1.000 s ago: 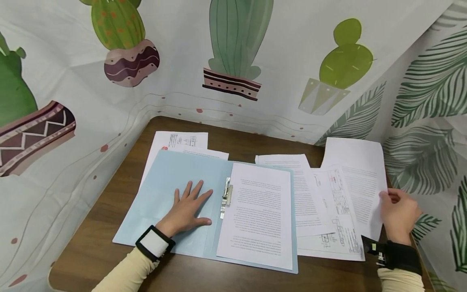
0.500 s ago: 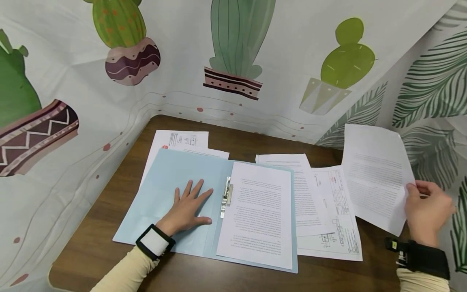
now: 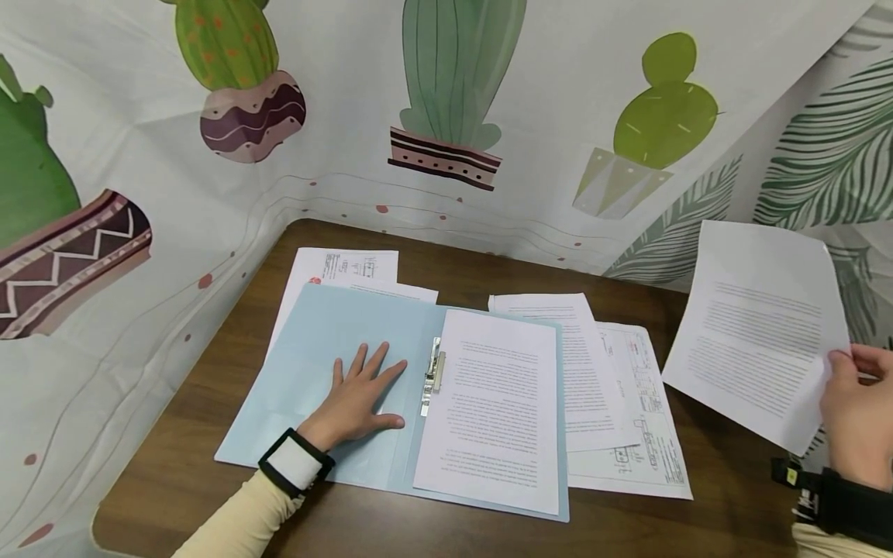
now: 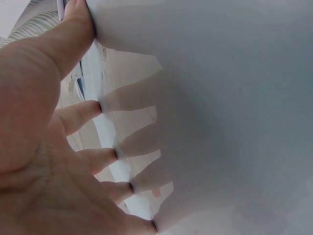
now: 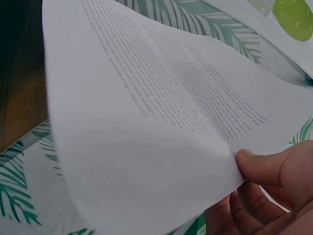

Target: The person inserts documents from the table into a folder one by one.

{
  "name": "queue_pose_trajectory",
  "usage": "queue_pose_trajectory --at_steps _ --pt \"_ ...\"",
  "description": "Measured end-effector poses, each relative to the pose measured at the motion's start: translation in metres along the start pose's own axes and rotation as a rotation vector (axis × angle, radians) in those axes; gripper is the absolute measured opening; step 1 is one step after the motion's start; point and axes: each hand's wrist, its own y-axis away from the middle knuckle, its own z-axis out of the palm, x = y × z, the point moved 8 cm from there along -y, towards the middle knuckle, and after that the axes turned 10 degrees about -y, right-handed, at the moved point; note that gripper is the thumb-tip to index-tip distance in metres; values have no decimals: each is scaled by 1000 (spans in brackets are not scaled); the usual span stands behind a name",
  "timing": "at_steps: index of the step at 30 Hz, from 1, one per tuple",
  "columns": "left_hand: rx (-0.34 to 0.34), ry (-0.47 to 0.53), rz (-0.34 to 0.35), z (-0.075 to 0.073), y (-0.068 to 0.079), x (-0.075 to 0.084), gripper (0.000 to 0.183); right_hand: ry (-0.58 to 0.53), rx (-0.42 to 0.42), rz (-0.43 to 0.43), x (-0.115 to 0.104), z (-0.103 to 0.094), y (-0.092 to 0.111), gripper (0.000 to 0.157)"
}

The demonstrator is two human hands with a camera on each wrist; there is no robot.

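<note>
A light blue folder (image 3: pixel 300 356) lies spread flat on the table, with a metal clip (image 3: pixel 434 376) near its fold. On its right half rests a printed page (image 3: pixel 491 411). My left hand (image 3: pixel 359 399) presses on the folder's bare left cover, fingers straight and spread; in the left wrist view its fingertips touch the glossy blue surface. At the far right my right hand (image 3: pixel 861 411) pinches the edge of a printed sheet (image 3: pixel 763 325) between thumb and fingers. That sheet (image 5: pixel 146 122) is lifted and bends in the right wrist view.
Right of the folder, a text page (image 3: pixel 589 380) overlaps a sheet with drawings (image 3: pixel 652 434). More papers (image 3: pixel 349 267) stick out behind the folder's left cover. The brown table (image 3: pixel 446 271) meets a cloth backdrop (image 3: pixel 335 93) printed with cacti and leaves.
My right hand has carried the printed sheet to the right, off the sheet with drawings and up from the table. My left hand has stayed in place on the folder.
</note>
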Motion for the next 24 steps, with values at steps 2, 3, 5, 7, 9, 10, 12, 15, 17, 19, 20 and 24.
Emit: queue_pose_trajectory --at_steps 2,3,5,7,9,10,12,15,17,19,20,24 --pt "-2 -1 1 0 0 0 94 -1 10 17 2 -3 -1 39" --pt "-2 -1 1 0 0 -1 94 2 14 26 3 -4 -2 40" --pt "-2 0 1 1 0 -1 94 1 33 20 3 -5 -2 39" --pt "-1 2 1 1 0 -1 94 -5 53 3 1 -7 -2 38" --pt "1 4 1 2 0 -2 94 -13 70 -17 -1 -9 -2 37" --pt "2 6 2 2 1 -2 94 -18 77 -28 -1 -10 -2 37" --pt "8 9 5 2 1 -2 94 -32 76 -25 -2 -11 -2 37" --pt "14 17 8 2 1 -2 94 -47 54 -6 -2 -10 -5 40" --pt "18 19 9 1 1 -2 94 -51 32 0 -2 -10 -6 41" --pt "16 23 8 2 1 -2 94 -54 16 4 -2 -10 -8 42" --pt "15 21 9 2 1 -2 94 -59 8 7 -2 -10 -8 42" --pt "7 17 9 4 -1 -3 95 -85 -13 3 -2 -10 -8 40"
